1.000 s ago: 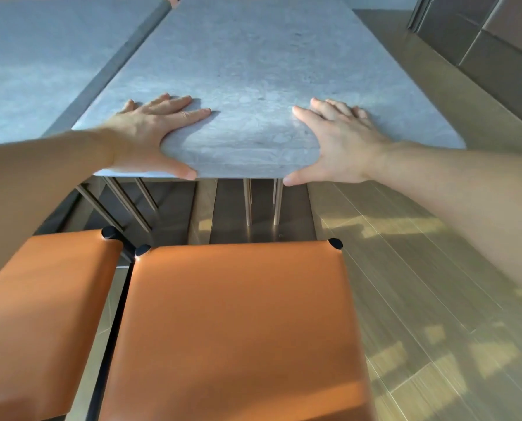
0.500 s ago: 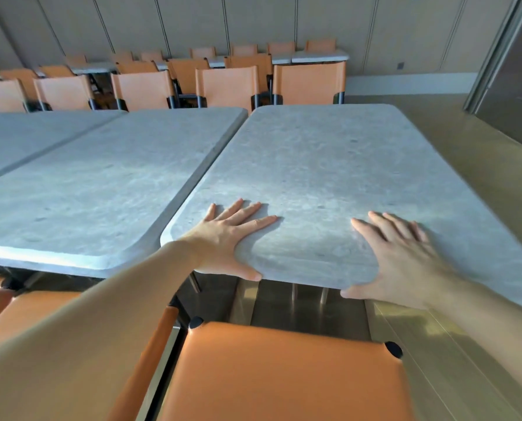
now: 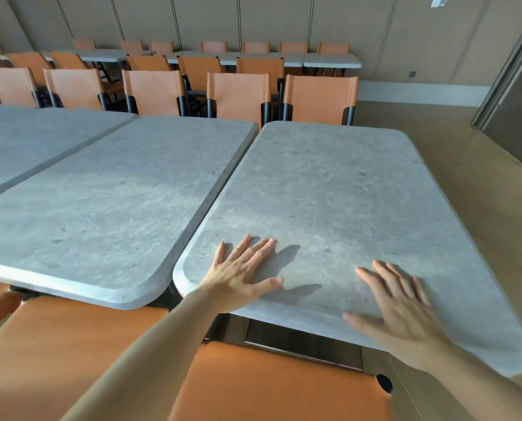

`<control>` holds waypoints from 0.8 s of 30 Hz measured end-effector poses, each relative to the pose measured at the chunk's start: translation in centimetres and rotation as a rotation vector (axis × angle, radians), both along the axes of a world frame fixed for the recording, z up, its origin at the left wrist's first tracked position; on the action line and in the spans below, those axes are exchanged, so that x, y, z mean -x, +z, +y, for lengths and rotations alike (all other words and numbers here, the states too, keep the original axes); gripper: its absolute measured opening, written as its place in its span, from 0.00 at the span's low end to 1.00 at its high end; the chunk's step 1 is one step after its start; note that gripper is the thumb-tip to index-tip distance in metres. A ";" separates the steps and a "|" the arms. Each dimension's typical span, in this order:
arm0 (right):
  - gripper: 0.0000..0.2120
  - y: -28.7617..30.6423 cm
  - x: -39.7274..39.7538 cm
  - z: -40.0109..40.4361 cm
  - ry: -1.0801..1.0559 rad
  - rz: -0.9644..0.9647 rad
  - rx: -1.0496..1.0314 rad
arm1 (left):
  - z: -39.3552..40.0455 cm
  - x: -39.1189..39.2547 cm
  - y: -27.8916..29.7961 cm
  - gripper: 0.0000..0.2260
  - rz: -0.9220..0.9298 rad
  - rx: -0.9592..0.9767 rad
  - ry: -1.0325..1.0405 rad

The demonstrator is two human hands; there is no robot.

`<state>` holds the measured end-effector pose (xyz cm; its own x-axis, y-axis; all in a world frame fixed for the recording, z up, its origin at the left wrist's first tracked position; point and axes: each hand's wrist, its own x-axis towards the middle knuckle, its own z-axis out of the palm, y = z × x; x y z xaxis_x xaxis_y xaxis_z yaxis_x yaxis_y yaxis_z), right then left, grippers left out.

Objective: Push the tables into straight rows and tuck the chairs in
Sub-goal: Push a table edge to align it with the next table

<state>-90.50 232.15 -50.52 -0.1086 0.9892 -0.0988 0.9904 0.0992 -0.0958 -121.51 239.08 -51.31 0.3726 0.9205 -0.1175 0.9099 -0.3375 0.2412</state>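
Note:
A grey stone-look table [image 3: 338, 189] stands in front of me, last on the right in its row. My left hand [image 3: 241, 275] lies flat on its near left part, fingers spread. My right hand [image 3: 396, 308] lies flat near the front edge on the right, slightly blurred. A second grey table [image 3: 107, 208] stands to its left across a narrow gap, and its front edge sits a little nearer to me. An orange chair [image 3: 278, 387] is right below me at the right table. Another orange chair [image 3: 56, 338] stands at the left table.
A third grey table [image 3: 16, 141] continues the row at far left. Orange chairs [image 3: 320, 95] line the tables' far side, with more tables and chairs [image 3: 253, 56] along the back wall. Wooden floor [image 3: 478, 189] stretches to the right, up to a dark door [image 3: 521, 117].
The view has lifted from the table edge to the whole room. Both thumbs, hooked under the front edge before, now lie on top, and the hands sit farther onto the tabletop.

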 end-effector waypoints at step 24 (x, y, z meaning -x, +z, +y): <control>0.42 -0.6 -0.4 0.1 -0.027 0.086 -0.021 | -1.3 -11.1 2.5 0.46 0.283 0.160 0.548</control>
<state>-90.08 232.24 -51.17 -0.0894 0.9935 -0.0698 0.9810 0.0757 -0.1789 -110.36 237.82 -48.82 -0.2131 0.9317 -0.2941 0.9762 0.2155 -0.0246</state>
